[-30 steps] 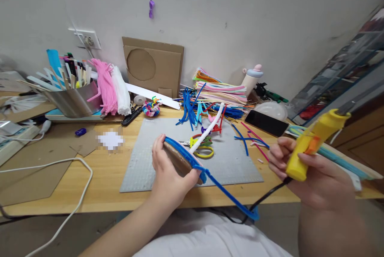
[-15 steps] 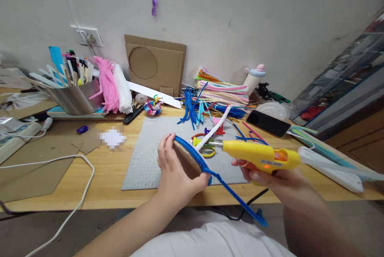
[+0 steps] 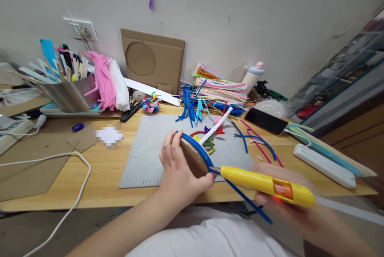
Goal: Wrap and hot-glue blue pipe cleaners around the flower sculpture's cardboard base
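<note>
My left hand [image 3: 180, 167] grips a round cardboard disc [image 3: 192, 155] by its edge, tilted on its side above the grey cutting mat [image 3: 144, 157]. Blue pipe cleaner [image 3: 198, 145] wraps the disc's rim, and its loose end [image 3: 252, 203] hangs down to the right. A white pipe cleaner [image 3: 217, 125] sticks up behind the disc. In my right hand [image 3: 279, 201] is a yellow hot glue gun [image 3: 255, 179], its metal nozzle at the blue rim beside my left thumb. Whether the nozzle touches the rim I cannot tell. A glue stick [image 3: 351, 211] trails from its back.
Coloured pipe-cleaner shapes [image 3: 207, 141] lie on the mat, with blue bundles [image 3: 189, 103] behind. A phone [image 3: 266, 121] and a white power strip [image 3: 324, 165] are at right. A metal container [image 3: 72, 97] of sticks stands left. A white cable [image 3: 85, 177] crosses the table's left side.
The glue gun has swung down and tilted, bringing its nozzle from behind the disc to the rim near my left thumb. My left hand still holds the disc.
</note>
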Demonstrator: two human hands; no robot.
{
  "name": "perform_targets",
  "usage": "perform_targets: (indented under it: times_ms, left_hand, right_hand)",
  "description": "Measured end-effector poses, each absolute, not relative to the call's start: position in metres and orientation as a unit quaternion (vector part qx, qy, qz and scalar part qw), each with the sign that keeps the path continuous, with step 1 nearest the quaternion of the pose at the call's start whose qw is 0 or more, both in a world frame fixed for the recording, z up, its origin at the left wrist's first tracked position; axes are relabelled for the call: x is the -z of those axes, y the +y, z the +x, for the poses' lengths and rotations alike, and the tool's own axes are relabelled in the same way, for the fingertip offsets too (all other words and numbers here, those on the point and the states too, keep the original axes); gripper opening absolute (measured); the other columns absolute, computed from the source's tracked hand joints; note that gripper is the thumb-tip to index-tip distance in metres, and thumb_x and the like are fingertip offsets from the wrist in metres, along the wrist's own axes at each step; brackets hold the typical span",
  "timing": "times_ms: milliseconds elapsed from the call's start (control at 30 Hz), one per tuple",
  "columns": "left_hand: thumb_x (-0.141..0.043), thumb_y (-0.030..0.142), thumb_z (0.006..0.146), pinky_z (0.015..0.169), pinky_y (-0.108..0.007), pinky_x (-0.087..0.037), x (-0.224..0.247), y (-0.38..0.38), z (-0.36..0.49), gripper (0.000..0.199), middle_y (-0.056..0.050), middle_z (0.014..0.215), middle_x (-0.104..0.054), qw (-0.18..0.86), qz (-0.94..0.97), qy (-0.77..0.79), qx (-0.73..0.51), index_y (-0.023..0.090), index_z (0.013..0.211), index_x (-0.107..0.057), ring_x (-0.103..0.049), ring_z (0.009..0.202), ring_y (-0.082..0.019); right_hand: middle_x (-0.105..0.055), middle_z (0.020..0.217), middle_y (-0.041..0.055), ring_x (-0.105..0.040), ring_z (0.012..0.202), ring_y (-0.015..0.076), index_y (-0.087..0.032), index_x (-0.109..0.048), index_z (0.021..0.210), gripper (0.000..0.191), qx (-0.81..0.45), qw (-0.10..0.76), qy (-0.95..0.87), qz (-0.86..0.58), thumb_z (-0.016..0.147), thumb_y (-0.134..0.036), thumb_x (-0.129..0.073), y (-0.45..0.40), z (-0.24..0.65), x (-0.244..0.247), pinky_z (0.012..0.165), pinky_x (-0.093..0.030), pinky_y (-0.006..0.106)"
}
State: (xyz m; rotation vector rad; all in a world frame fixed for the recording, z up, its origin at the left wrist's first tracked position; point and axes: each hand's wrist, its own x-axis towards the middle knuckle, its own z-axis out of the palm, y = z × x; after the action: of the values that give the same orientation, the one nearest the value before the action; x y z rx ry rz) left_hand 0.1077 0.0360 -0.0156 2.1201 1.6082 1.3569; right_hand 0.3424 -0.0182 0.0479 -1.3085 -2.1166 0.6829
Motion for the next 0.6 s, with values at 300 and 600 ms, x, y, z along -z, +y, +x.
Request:
perform_targets:
  times_ms: [300, 600]
  left_hand:
    - [-0.079, 0.042, 0.054, 0.111, -0.059, -0.030, 0.016, 0.034, 0.111, 0.112, -0.022, 0.148, -0.031, 0.052, 0.716, 0.528, -0.453, 0.021, 0.146, -0.019, -0.033, 0.141, -0.041]
    - [-0.077, 0.038, 0.055, 0.112, -0.058, -0.031, 0.018, 0.032, 0.113, 0.110, -0.023, 0.149, -0.032, 0.038, 0.717, 0.533, -0.447, 0.017, 0.147, -0.020, -0.032, 0.141, -0.039]
  right_hand:
    - [-0.068, 0.086, 0.0066, -0.066, 0.079, 0.0262, -0.028, -0.064, 0.084, 0.025, -0.249, 0.298, -0.759, -0.523, 0.091, -0.051, -0.059, -0.030, 0.338, -0.054, 0.059, -0.049, 0.034]
    - [-0.060, 0.070, -0.0005, -0.057, 0.059, 0.0163, -0.024, -0.055, 0.077, 0.025, -0.214, 0.228, -0.809, -0.498, 0.096, -0.040, -0.053, -0.031, 0.344, -0.047, 0.052, -0.042, 0.027]
